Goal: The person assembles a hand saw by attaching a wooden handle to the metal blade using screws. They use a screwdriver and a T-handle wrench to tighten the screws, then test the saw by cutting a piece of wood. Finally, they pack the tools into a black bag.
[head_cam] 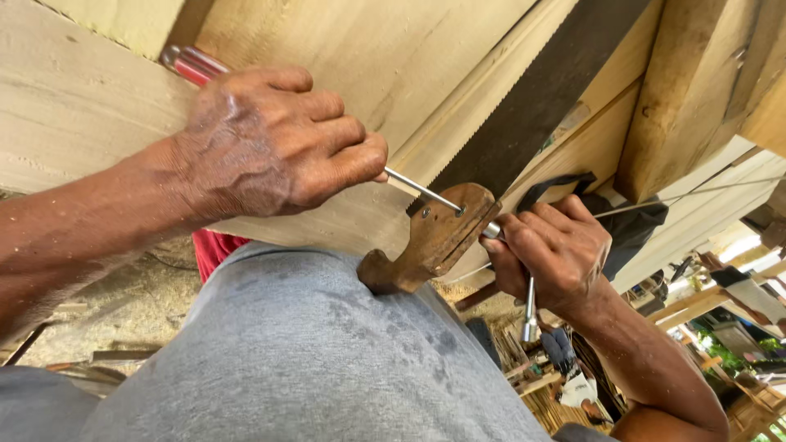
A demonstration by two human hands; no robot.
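The left hand (274, 139) is clenched round a screwdriver (190, 65), its red handle poking out behind the knuckles and its thin steel shaft (422, 190) running down to a screw in the saw handle (430, 241). The grip is tight and the wrist lies in line with the shaft, which looks like a way to press the tip home while turning.

The right hand (548, 254) grasps a metal tool (530, 307), seemingly a wrench, though I cannot tell for sure. Its end meets the far side of the wooden handle, just opposite the screwdriver tip, probably to hold the fastening from that side.

The saw itself rests with its handle butted against the person's knee, clad in grey cloth (311, 352), which braces it. Its dark toothed blade (532, 98) slants up and away across pale planks (74, 106) that fill the background.

Further off, at the lower right, lies a cluttered yard with timber and odd bits, too small to make out.
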